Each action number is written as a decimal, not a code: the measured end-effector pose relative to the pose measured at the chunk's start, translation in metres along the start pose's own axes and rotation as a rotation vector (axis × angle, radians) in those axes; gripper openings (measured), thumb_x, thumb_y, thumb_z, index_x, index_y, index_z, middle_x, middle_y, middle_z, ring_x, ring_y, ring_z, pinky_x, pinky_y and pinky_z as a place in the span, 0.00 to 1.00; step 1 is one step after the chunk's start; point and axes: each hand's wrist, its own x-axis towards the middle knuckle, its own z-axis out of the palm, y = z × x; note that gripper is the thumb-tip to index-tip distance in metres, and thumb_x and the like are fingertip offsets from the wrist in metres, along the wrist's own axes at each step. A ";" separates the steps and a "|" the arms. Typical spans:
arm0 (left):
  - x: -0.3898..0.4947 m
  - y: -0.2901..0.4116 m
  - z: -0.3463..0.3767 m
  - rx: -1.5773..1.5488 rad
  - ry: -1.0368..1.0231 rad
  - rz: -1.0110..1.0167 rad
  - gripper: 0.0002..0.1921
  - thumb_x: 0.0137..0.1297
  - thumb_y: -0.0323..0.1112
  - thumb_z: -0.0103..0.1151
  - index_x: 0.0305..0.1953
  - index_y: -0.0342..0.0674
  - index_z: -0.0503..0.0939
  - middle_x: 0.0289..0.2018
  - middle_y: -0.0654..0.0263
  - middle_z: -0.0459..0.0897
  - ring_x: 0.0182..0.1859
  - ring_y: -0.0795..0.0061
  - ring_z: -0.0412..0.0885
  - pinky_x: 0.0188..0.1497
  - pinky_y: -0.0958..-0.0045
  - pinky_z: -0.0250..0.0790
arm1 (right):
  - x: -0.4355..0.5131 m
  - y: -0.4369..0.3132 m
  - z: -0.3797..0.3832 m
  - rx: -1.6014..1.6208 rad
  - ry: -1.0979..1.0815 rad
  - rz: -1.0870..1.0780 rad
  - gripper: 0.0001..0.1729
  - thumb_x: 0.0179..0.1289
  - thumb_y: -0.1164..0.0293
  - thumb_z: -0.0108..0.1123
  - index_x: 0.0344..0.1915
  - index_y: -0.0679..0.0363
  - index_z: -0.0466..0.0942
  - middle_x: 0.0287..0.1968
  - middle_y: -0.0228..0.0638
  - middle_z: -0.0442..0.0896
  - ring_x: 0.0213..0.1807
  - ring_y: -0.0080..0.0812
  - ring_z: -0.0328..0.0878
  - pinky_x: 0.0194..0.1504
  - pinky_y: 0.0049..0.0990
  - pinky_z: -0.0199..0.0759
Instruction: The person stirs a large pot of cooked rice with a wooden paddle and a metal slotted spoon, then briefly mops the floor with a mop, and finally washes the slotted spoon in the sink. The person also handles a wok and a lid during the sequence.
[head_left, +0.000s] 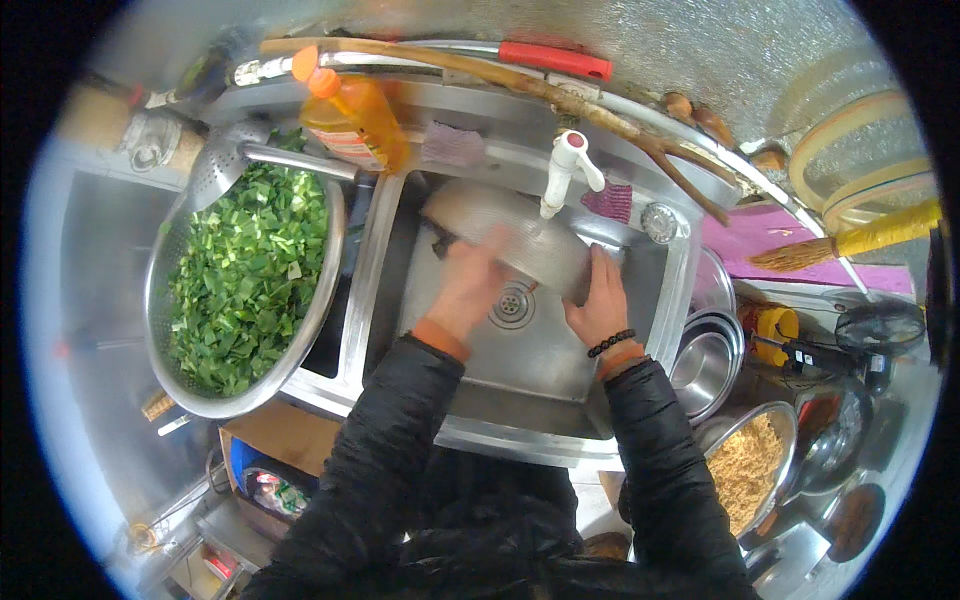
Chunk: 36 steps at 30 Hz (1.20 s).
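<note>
A round metal vessel (517, 232), perhaps a bowl or pot, is tilted on its side under the white tap (566, 169), within the steel sink (480, 375). My right hand (600, 296), with a black bead bracelet at the wrist, grips the vessel's right side. Motion blurs my left hand (472, 281), which lies against the near left side of the vessel. Whether it holds anything is hidden by the blur. A dark part sticks out by the left fingers. Below the vessel the drain strainer (513, 302) shows.
Left of the sink stands a large colander (337, 247) of chopped greens, with a perforated ladle (225, 161) on its rim. An orange detergent bottle (352, 120) and purple cloth (453, 144) sit behind. Nested steel bowls (705, 364) and a bowl of brown crumbs (750, 465) are at right.
</note>
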 end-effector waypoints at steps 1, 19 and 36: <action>0.000 0.001 -0.001 -0.043 0.025 0.017 0.14 0.74 0.34 0.56 0.57 0.38 0.76 0.53 0.63 0.82 0.54 0.67 0.80 0.60 0.60 0.73 | -0.004 0.005 0.005 0.033 0.032 -0.023 0.48 0.47 0.85 0.61 0.72 0.68 0.56 0.69 0.57 0.65 0.71 0.60 0.62 0.71 0.44 0.58; -0.038 -0.007 -0.036 -0.342 0.047 -0.008 0.16 0.75 0.42 0.54 0.57 0.41 0.77 0.56 0.65 0.81 0.58 0.67 0.78 0.64 0.64 0.67 | 0.029 -0.064 0.023 -0.186 0.122 -0.553 0.32 0.60 0.75 0.50 0.65 0.71 0.66 0.65 0.54 0.70 0.69 0.54 0.65 0.71 0.52 0.55; -0.040 -0.018 -0.082 -0.459 0.151 0.146 0.18 0.75 0.42 0.54 0.59 0.39 0.75 0.58 0.65 0.80 0.60 0.68 0.77 0.65 0.62 0.67 | -0.015 0.056 0.035 1.504 -0.107 1.109 0.24 0.70 0.60 0.56 0.54 0.68 0.72 0.51 0.52 0.79 0.55 0.52 0.78 0.60 0.51 0.71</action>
